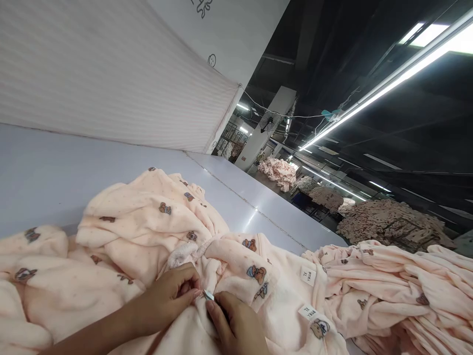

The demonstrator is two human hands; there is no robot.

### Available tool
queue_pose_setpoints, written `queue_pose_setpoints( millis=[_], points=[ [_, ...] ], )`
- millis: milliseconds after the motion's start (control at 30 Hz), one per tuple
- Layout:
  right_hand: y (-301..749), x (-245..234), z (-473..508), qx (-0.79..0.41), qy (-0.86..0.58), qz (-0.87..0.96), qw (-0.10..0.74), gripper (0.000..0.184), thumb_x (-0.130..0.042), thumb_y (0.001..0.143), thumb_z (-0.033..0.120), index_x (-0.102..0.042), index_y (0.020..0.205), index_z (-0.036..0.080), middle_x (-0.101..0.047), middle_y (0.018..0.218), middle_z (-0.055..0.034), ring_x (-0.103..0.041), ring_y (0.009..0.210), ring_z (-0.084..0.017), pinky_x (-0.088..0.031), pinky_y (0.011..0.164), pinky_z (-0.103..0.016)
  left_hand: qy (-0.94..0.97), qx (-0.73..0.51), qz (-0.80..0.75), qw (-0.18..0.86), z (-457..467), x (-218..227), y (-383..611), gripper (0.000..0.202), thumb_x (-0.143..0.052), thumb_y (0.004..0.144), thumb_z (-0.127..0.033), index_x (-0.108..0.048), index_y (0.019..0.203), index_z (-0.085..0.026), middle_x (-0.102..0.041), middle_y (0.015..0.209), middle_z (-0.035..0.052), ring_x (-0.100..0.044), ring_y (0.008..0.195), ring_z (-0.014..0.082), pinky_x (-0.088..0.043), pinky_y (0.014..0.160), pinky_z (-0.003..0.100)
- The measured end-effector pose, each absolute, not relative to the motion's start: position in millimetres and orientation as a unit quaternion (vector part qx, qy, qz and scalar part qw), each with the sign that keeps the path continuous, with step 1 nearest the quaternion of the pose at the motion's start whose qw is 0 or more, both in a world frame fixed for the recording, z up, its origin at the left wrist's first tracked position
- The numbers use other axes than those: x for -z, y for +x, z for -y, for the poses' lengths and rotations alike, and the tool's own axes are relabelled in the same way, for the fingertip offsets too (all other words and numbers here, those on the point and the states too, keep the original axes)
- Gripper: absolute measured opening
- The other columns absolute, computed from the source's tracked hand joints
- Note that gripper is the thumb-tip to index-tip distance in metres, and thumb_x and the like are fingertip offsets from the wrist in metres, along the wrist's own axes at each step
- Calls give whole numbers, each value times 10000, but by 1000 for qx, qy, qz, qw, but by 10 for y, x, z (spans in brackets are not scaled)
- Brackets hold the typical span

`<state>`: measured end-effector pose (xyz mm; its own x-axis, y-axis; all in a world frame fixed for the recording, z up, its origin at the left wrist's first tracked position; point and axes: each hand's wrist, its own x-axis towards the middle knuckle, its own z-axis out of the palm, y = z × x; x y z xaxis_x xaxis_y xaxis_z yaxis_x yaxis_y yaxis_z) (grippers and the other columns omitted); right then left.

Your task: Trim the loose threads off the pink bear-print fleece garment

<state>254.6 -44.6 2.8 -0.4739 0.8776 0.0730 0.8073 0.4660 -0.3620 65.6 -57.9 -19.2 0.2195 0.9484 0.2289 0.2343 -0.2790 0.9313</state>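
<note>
A pale pink fleece garment (155, 231) printed with small bears lies bunched on a light grey table (44, 172). My left hand (170, 296) is closed, pinching a fold of this fleece near its middle. My right hand (236, 325) is closed too, gripping a small metal tool (209, 295) whose tip touches the fabric between both hands. I cannot tell what kind of tool it is. Two white size labels (308, 276) show on the fleece to the right.
More pink garments (399, 291) are heaped at the right. A white ribbed curtain (111, 74) hangs behind the table. Far back stand other piles of cloth (277, 172), a pillar and long ceiling lights (388, 84).
</note>
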Motion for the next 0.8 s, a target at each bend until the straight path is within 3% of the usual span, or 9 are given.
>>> queue_pose_setpoints(
  millis=[267,467,567,633,733,800],
  points=[
    [2500,45,448,-122,-504,844,138,359,-320,871,440,-511,660,220,-633,656,-50,-598,629,-235,-284,555,-276,624,-497,-412,441,560,236,688,199,-465,847,-332,-495,738,-169,-445,682,-27,-425,644,133,-368,603,249],
    [2543,68,436,-189,-509,810,223,419,-321,875,526,-482,636,221,-575,597,-11,-524,564,-173,-298,535,-255,639,-514,-406,403,513,203,671,244,-419,870,-389,-461,743,-185,-442,705,-18,-457,684,143,-407,652,258],
    [2612,22,425,-239,-509,771,298,456,-255,906,546,-446,651,220,-545,630,1,-529,617,-156,-380,586,-230,661,-507,-444,329,486,172,752,192,-447,876,-345,-495,987,-196,-533,971,42,-483,909,194,-387,828,327],
    [2669,-9,428,-259,-510,744,346,465,-216,923,536,-453,678,220,-546,681,-3,-539,693,-157,-411,671,-227,694,-484,-448,288,493,203,839,268,-504,843,-285,-482,1102,-217,-527,1129,59,-451,1050,220,-334,928,367],
    [2734,-19,449,-272,-523,704,396,442,-266,922,533,-516,749,212,-579,740,-8,-545,802,-170,-386,770,-232,747,-433,-440,248,558,312,946,68,-515,784,-173,-561,830,-192,-594,885,34,-514,888,212,-378,830,360],
    [2746,-3,461,-289,-528,676,425,420,-341,900,541,-540,731,212,-588,712,2,-546,777,-176,-368,766,-239,764,-408,-446,226,617,382,977,93,-490,770,-140,-518,688,-176,-567,745,25,-511,783,199,-389,749,345]
  ],
)
